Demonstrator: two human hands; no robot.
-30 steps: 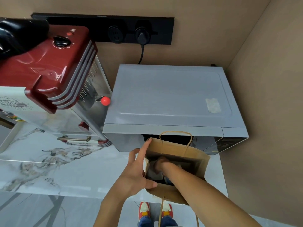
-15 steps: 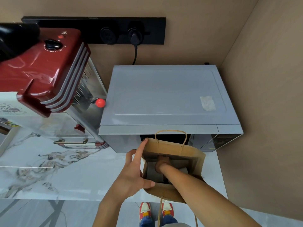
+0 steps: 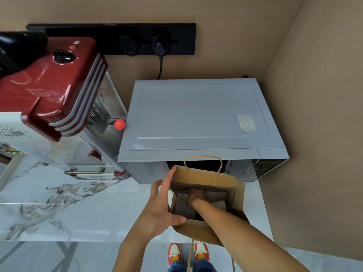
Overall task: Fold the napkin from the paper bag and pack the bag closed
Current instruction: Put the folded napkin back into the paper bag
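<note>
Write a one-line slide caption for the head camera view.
Left hand holds the brown paper bag open on the marble counter while the right hand reaches inside, before a silver microwave.

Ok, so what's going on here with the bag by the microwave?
A person stands at a marble counter with a brown paper bag in front of a grey microwave. The left hand holds the bag's left rim open. The right hand is reaching deep inside, onto something pale grey that may be the napkin. Whether it has a grip is unclear. Nothing is out yet, and the bag is open.
</note>
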